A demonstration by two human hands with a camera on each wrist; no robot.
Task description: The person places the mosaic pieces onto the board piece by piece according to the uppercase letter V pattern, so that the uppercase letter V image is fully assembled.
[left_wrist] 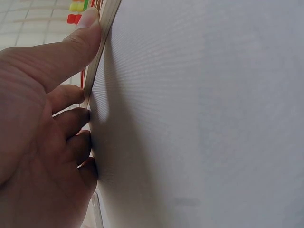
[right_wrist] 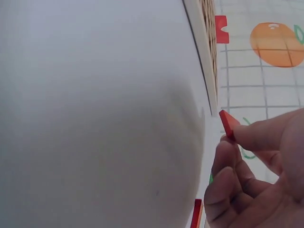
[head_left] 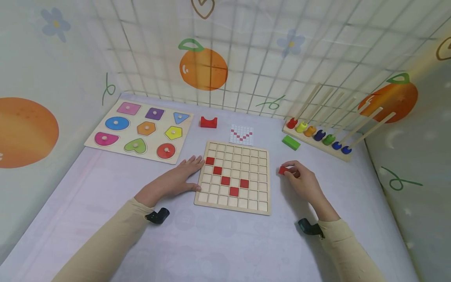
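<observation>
A wooden grid board (head_left: 232, 208) lies flat on the table, with several red square tiles (head_left: 225, 180) in its cells. My left hand (head_left: 177, 178) rests on the table, fingers extended, fingertips and thumb against the board's left edge; in the left wrist view the thumb (left_wrist: 78, 45) touches that edge. Right of the board, my right hand (head_left: 302, 181) pinches a red square tile (head_left: 283, 170) between thumb and fingers, a little above the table. The right wrist view shows this tile (right_wrist: 227, 124) tilted at the fingertips. Behind the board lies a pattern card (head_left: 241, 135) with a V of red squares.
A shape puzzle board (head_left: 160, 135) with knobbed pieces lies at the back left. Behind the grid board stands a red notched block (head_left: 209, 122). A green block (head_left: 291, 142) lies near a peg rack (head_left: 347, 157) with coloured beads. A patterned cloth over wire mesh (head_left: 239, 70) borders the back.
</observation>
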